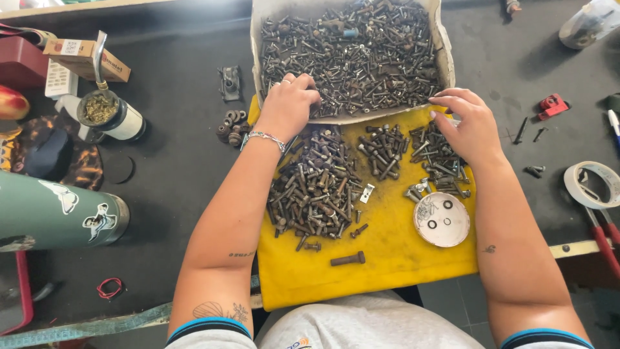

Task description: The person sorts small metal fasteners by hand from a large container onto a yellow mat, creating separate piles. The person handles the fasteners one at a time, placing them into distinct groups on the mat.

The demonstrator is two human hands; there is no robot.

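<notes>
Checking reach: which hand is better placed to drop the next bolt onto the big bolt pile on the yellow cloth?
Left, probably. The left hand rests at the box rim directly above the big bolt pile on the yellow cloth. The right hand sits over the smaller right-side pile, farther away.

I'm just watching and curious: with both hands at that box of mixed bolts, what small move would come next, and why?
Probably the left hand lifts one bolt out of the box and sets it on a matching pile. Its fingers are already dug into the loose bolts at the box's front edge, and the yellow cloth below holds separate heaps sorted by kind. The right hand rests at the box's rim.
</notes>
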